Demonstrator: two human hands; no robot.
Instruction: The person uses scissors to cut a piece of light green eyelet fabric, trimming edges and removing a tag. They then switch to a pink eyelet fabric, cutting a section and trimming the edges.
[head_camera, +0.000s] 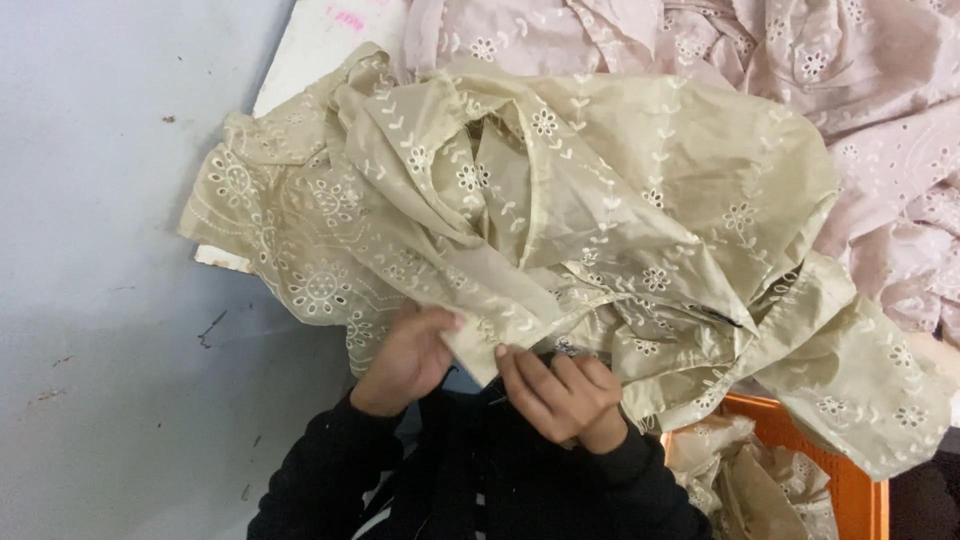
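Head view: beige embroidered garment heaped on table, landmark for all below. Left hand at garment's lower edge, fingers closed, pinching folded hem. Right hand just beside it under same edge, fingers curled onto fabric; small dark tool possibly between them, unclear. Pink embroidered cloth beyond garment. Orange crate below garment's right corner. Judgement: keep hem taut between hands, work close to edge.

Crumpled beige embroidered garment, spread w/ hem gripped.
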